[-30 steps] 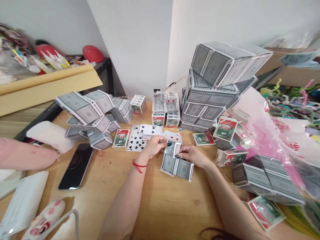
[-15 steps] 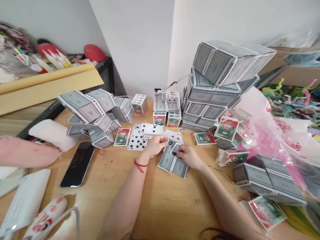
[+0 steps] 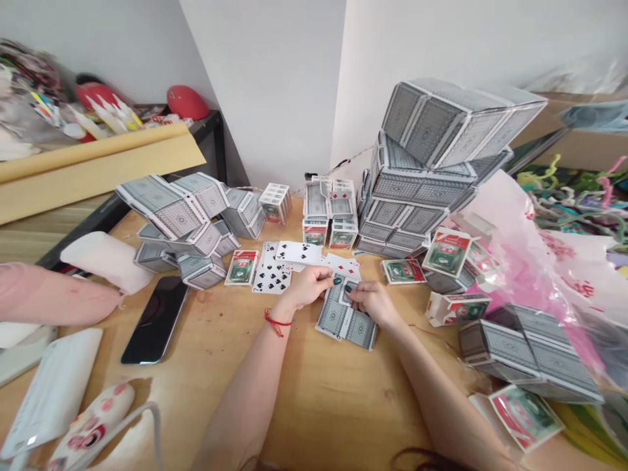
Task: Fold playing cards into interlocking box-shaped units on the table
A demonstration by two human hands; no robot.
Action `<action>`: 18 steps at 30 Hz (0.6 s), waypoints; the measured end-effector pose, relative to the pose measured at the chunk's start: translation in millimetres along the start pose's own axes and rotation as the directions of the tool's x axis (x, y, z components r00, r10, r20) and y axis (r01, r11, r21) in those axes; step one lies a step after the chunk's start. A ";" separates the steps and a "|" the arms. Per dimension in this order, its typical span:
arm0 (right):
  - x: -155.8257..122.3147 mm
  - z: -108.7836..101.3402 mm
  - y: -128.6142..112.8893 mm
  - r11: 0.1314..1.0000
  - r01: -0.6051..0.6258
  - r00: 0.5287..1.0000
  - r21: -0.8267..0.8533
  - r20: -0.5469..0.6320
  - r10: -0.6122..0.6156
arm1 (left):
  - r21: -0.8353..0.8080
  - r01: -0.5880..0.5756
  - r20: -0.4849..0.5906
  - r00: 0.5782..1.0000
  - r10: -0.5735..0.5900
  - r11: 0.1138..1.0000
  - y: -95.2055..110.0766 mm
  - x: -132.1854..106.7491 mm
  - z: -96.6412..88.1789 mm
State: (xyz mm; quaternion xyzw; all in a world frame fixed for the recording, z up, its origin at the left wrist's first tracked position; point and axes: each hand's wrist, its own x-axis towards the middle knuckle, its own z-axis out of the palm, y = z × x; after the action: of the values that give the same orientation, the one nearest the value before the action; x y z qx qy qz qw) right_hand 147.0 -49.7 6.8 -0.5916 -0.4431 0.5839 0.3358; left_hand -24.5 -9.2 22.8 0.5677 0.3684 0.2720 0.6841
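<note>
Joined playing cards (image 3: pixel 349 319), grey patterned backs up, lie between my two hands over the middle of the table. My left hand (image 3: pixel 309 288), with a red string bracelet at the wrist, pinches their upper left edge. From the right, my right hand (image 3: pixel 377 302) grips the upper right part with thumb and fingers closed. A white-edged folded piece shows between the thumbs; its exact shape is unclear. Just behind lie face-up cards, among them a seven of spades (image 3: pixel 271 278), a four of spades (image 3: pixel 297 250) and a diamond card (image 3: pixel 343 265), partly hidden by my hands.
A tall tower of card-covered boxes (image 3: pixel 417 190) stands at right back, a smaller card structure (image 3: pixel 186 222) at left. Red-green card packs (image 3: pixel 242 267) lie around. A phone (image 3: pixel 154 320) and a white power strip-like object (image 3: pixel 52 392) are at left, pink plastic (image 3: pixel 520 242) at right.
The joined cards have shifted slightly to the right and turned a little, still held by both hands. The whole view has moved slightly too.
</note>
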 end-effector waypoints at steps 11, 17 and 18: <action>2.4 1.5 -0.5 0.993 0.076 0.997 -0.090 -0.012 -0.078 | 0.037 -0.049 -0.030 0.998 0.050 0.998 2.8 -2.2 5.0; -2.9 -3.4 -6.7 0.987 0.126 0.988 -0.103 0.097 -0.116 | 0.191 -0.049 -0.038 0.998 0.057 0.980 1.9 1.7 6.9; -3.9 -5.7 -8.0 0.984 0.152 0.980 -0.094 0.145 -0.137 | 0.191 -0.062 -0.039 0.997 0.071 0.980 1.3 2.4 6.9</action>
State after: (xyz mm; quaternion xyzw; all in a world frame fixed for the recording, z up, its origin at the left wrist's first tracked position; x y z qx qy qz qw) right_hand 151.9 -49.5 16.2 -0.5329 -0.5369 0.5734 0.3147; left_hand -17.5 -11.1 24.1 0.6358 0.3888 0.2714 0.6090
